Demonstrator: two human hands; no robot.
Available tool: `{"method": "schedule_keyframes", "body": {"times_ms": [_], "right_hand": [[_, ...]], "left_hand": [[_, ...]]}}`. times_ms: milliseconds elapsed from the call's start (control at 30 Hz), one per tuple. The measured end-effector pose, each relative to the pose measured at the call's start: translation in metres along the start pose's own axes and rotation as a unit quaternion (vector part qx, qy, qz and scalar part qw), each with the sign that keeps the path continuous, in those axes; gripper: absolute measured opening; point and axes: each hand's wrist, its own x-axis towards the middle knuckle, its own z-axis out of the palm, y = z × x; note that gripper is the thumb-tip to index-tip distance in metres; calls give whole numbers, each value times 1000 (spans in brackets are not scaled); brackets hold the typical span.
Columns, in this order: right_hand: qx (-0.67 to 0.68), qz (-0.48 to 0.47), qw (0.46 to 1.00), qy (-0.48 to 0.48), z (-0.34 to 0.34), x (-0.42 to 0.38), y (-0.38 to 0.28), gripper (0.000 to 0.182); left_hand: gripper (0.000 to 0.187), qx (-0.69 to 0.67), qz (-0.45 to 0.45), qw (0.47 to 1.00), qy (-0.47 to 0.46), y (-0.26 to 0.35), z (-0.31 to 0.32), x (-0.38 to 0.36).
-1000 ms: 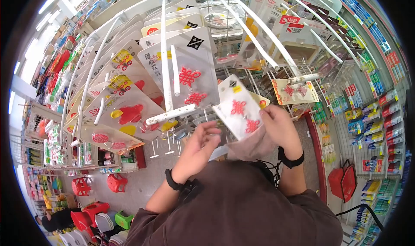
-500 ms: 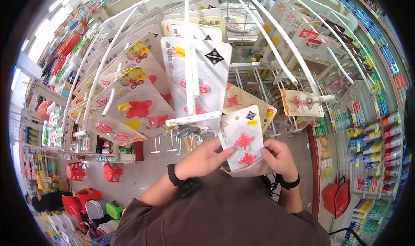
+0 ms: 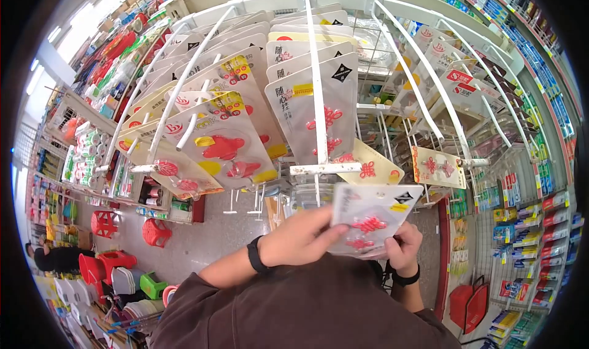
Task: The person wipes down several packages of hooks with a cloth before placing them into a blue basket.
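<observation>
A white blister card [image 3: 375, 209] with two red knot-shaped hooks, a yellow sticker and a black diamond mark is held flat in front of my chest. My left hand [image 3: 304, 233] pinches its left edge with the thumb on top. At its lower right corner, my right hand [image 3: 404, 248] grips it between thumb and fingers. Just above hangs a similar card [image 3: 313, 116] with red knots on a white rack hook [image 3: 325, 168]. A cream card [image 3: 368, 165] with a red knot hangs tilted behind the held card.
More hook cards [image 3: 230, 146] hang on prongs at the left, others [image 3: 438, 165] at the right. Red stools [image 3: 156, 232] stand on the floor [image 3: 202, 238]. A red basket [image 3: 469, 306] sits at the lower right near stocked shelves. A person in black [image 3: 58, 257] is at the far left.
The held card has moved down and right and now lies more level, with both hands still on it. The view has shifted, so the rack appears further right.
</observation>
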Motion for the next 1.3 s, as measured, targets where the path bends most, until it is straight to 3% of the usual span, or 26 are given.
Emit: {"method": "schedule_keyframes", "body": {"times_ms": [33,67,133,200,267,333,467,733,900,1000,1033,1100,1167,1233,1300], "right_hand": [[5,8,1000,-23,10,16,-24,11],[11,15,999,-45,21,31,-43,11],[12,-21,997,-68,34,56,-60,9],[3,-70,992,-102,42,70,-66,9],[3,-58,991,-117,46,73,-67,9],[19,-21,996,-88,51,72,-61,9],[5,-51,998,-48,58,77,-57,8],[-16,0,1000,8,65,73,-81,6],[-18,70,997,42,70,81,-61,6],[-70,46,995,62,74,93,-53,5],[-70,45,994,65,76,99,-52,5],[-103,53,993,31,77,114,-51,9],[-116,48,991,42,71,127,-56,14],[-82,39,994,66,62,141,-48,33],[-61,8,995,74,66,160,-60,41]], "left_hand": [[34,-3,43,996,81,-2,-1,-5],[34,-2,42,996,80,-4,-2,-7],[33,-33,124,962,242,-6,-4,-12],[32,-51,136,950,276,-3,-3,-14],[30,-86,166,921,343,2,-4,-15],[27,-48,159,920,356,7,-11,-11],[22,-3,137,921,366,9,-14,-7],[20,-78,86,918,378,12,-14,2],[18,-24,65,920,387,7,-20,10],[21,-17,61,929,366,5,-25,14],[26,47,50,927,368,6,-26,16],[30,112,45,922,368,9,-29,21],[38,54,-8,928,368,15,-32,27],[38,65,7,922,382,4,-33,31],[44,51,-8,920,387,4,-33,32]]}}
